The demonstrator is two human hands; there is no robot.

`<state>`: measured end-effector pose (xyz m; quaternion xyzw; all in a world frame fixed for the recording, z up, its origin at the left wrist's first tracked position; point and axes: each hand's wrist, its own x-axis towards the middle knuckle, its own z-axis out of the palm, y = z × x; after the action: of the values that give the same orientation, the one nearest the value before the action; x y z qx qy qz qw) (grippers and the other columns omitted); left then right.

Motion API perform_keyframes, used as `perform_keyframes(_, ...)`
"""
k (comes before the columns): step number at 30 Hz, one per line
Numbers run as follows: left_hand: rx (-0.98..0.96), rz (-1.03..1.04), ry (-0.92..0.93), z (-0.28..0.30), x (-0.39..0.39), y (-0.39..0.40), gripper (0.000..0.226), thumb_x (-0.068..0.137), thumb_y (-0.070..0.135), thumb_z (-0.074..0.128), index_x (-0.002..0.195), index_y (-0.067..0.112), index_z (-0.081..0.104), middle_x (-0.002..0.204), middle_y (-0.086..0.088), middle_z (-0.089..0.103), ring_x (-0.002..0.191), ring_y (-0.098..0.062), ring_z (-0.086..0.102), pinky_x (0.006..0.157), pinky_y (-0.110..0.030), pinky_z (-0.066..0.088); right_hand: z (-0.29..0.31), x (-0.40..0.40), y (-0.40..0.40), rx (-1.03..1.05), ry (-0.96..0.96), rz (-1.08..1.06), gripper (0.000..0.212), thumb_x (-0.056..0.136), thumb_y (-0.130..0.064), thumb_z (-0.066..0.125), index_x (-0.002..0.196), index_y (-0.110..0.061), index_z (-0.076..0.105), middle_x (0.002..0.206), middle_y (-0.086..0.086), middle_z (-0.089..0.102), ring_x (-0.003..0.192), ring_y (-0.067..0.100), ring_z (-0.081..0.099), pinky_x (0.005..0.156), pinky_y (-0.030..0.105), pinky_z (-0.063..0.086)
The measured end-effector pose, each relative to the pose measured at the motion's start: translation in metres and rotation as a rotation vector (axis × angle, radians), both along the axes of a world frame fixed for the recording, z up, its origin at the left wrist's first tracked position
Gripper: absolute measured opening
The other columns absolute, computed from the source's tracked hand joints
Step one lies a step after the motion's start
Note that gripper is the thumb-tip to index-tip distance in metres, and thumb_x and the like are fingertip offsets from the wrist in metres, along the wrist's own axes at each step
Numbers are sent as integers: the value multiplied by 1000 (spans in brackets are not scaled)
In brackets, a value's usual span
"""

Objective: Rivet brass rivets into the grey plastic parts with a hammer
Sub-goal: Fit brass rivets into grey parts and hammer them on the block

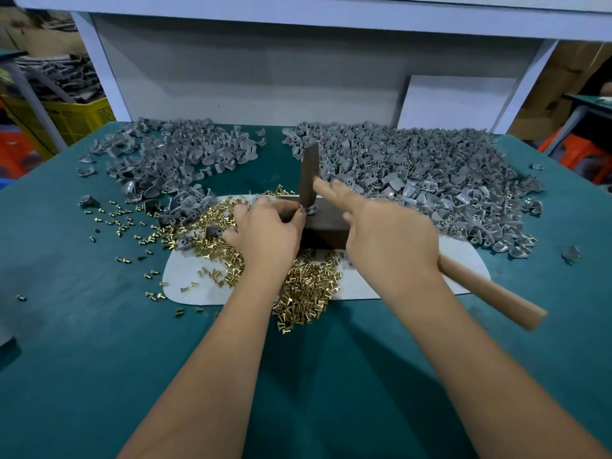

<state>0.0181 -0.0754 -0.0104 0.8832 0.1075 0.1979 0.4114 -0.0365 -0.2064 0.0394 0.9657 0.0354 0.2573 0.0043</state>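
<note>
Hammer on a part at the block, rivets and parts heaped around.

Hammer [309, 175]: dark metal head standing upright, lower face down on a small grey part [312, 211] that sits atop a dark block [326, 226]; pale wooden handle runs back to the right, blurred. Rivets [306, 286]: brass, short, flat-headed, in a loose heap on a white mat [463, 260] in front of and left of the block, strays scattered left onto the green table. Grey parts: curved plastic shells with holes; left pile [172, 160] thinner and spread out, right pile [424, 180] larger and denser, brass showing in many.
</note>
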Motion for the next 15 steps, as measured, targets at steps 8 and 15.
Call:
perform_keyframes(8,-45,-17,-21,-1,1,0,12,90,39,66,96,34,75,96,14,53,114,-22,38,100,-47,35,0,-2,-7,-8,5,-32,63,90,-22,54,142,-49,29,80,1,63,59,24,54,44,23,10)
perform_keyframes(15,-6,-1,-44,-4,2,1,11,89,42,67,91,36,76,97,14,57,109,-19,33,90,-42,28,0,-4,-6,-4,-8,-37,63,91,-25,53,141,-51,24,78,1,58,55,23,43,43,24,9)
